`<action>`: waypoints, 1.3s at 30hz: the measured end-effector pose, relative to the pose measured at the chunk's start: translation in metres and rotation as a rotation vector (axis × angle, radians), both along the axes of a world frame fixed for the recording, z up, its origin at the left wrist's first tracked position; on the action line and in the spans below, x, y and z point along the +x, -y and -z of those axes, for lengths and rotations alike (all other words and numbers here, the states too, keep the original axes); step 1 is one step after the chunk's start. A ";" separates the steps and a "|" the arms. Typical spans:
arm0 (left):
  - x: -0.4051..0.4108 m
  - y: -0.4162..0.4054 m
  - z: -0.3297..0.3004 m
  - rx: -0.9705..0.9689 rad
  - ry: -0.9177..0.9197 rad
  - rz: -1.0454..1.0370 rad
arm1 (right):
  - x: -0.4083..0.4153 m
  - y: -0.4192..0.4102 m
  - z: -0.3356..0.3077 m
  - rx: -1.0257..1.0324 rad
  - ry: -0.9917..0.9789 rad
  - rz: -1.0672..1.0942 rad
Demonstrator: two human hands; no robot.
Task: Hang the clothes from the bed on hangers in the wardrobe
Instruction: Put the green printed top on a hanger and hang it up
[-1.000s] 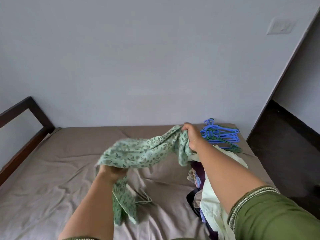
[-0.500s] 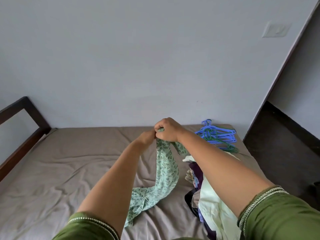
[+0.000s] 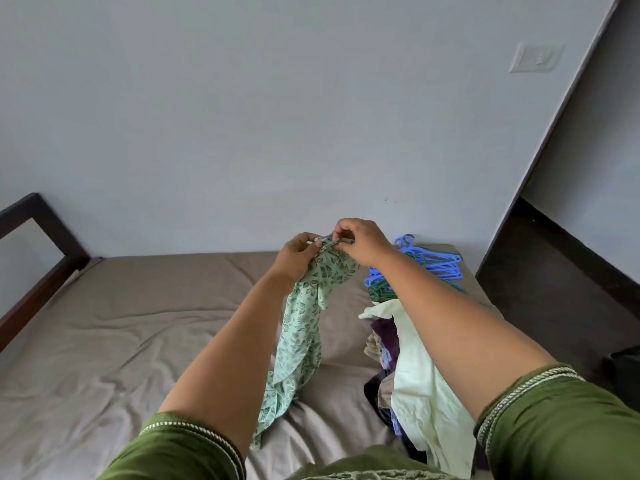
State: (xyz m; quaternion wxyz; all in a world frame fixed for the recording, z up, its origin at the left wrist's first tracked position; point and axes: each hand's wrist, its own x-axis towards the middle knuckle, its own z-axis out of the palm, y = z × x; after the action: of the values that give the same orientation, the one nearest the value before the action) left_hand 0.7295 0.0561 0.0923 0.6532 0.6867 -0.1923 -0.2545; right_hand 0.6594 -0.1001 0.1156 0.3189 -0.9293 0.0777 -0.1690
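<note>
Green leaf-print garment (image 3: pixel 304 327): top edge pinched by left hand (image 3: pixel 297 255) and right hand (image 3: pixel 363 242), held above the bed (image 3: pixel 121 327), tail trailing onto it. Clothes pile (image 3: pixel 412 368) and hangers (image 3: pixel 429 268) lie right.

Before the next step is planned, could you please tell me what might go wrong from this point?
1. Both hands, left and right, pinch only the top edge of the leaf-print garment; it could slip.
2. Its lower end lies bunched on the bed, so it may go onto a hanger twisted.
3. The hangers lie in a tangled heap; pulling one may drag others along.
</note>
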 end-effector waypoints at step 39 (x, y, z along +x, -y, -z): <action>0.001 -0.026 -0.025 -0.012 0.667 -0.212 | 0.007 -0.037 -0.070 -0.120 -0.082 -0.083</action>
State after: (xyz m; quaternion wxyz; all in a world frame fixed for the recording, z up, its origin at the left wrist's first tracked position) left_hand 0.7302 0.0820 0.1171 0.5812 0.7443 -0.3243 0.0545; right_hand 0.6660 -0.0631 0.1853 0.2662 -0.9553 0.0419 -0.1218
